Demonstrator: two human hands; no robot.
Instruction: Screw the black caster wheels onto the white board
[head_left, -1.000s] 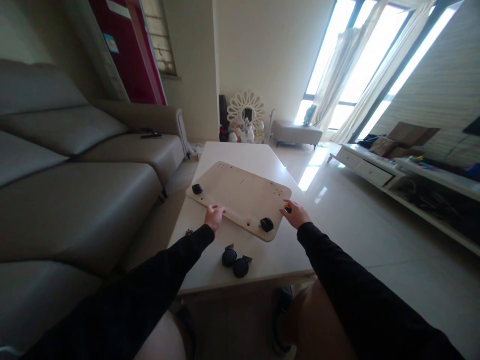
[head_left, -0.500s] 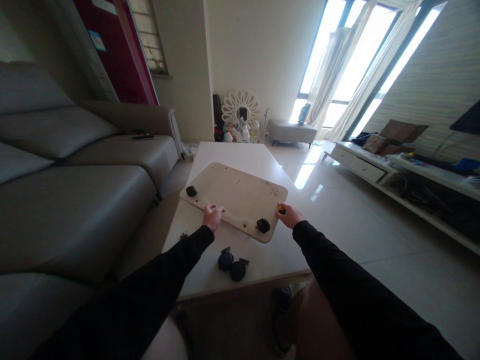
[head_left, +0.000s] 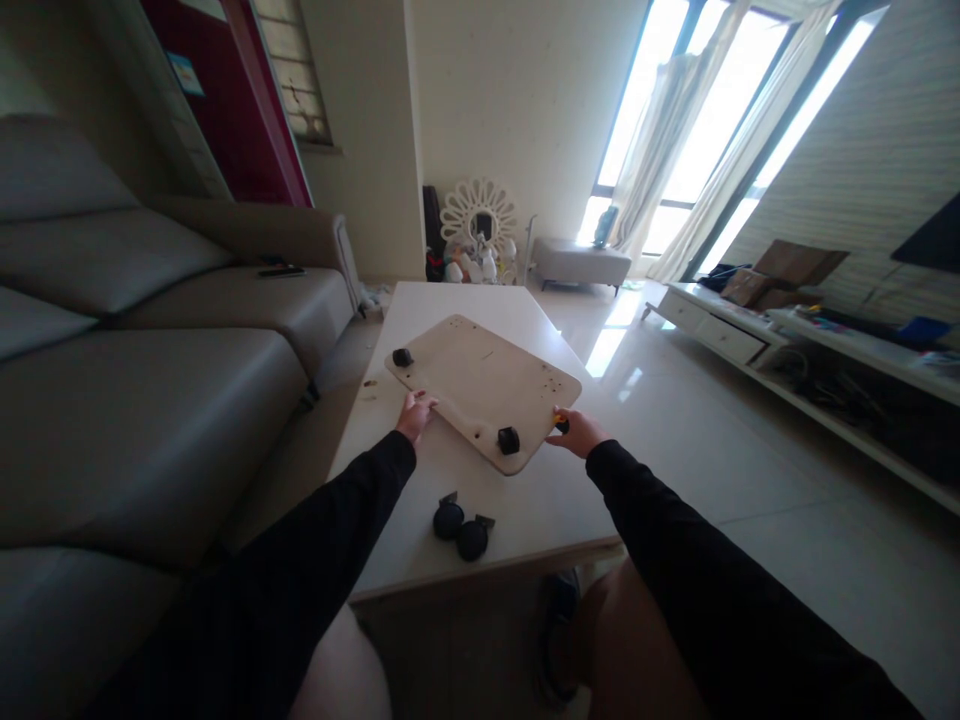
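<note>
A pale wooden board (head_left: 502, 375) with rounded corners and drilled holes lies slanted on the white table. Two black casters sit on it, one caster (head_left: 403, 357) at the far left corner and another caster (head_left: 508, 440) near the closest corner. My left hand (head_left: 415, 416) is closed on the board's near left edge. At the right edge, my right hand (head_left: 579, 433) grips the board while also holding a small yellow-and-black object (head_left: 561, 424), mostly hidden by the fingers. Two loose casters, one (head_left: 448, 519) beside the other (head_left: 472, 539), lie on the table nearer me.
The white table (head_left: 405, 560) has small dark bits (head_left: 370, 383) near its left edge. A grey sofa (head_left: 187, 400) stands at the left. On the right are glossy floor tiles and a low white cabinet (head_left: 720, 335). A grey bench (head_left: 581, 262) stands beyond the table.
The board has turned clockwise: its left end swung away from me and its nearest corner moved left. My left hand moved slightly left and away with the edge.
</note>
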